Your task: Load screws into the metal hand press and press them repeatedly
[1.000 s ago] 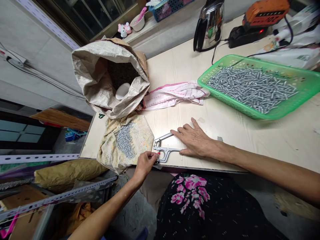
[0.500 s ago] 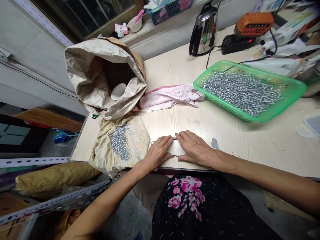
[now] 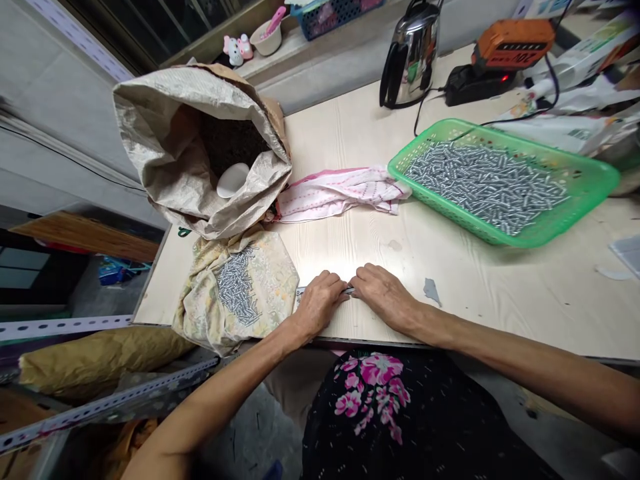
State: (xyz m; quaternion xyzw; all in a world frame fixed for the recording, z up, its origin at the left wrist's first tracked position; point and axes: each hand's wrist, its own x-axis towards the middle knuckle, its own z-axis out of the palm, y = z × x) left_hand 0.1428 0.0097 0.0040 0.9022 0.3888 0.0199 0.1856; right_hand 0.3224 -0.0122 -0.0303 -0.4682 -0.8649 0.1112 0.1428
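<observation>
My left hand (image 3: 319, 303) and my right hand (image 3: 384, 297) are close together near the table's front edge. Both are closed, fingertips pinching a thin grey metal strip (image 3: 349, 291) that spans the small gap between them. One end of the strip, which seems to have holes, sticks out left of my left hand; my fingers cover most of the rest. Left of my hands, a heap of small silvery metal pins (image 3: 236, 285) lies on a floral cloth (image 3: 277, 273). A scrap of grey tape (image 3: 431, 291) is on the table right of my right hand.
A green plastic basket (image 3: 545, 237) full of small metal pins stands at right. An open woven sack (image 3: 165, 167) with a white scoop (image 3: 233, 180) is back left, beside a pink-white towel (image 3: 340, 193). Behind are a kettle (image 3: 413, 60) and an orange battery (image 3: 513, 43).
My flattened fingers have curled in and now pinch the strip. The two separate edges seen between my hands have become one narrow line. The view has shifted slightly.
</observation>
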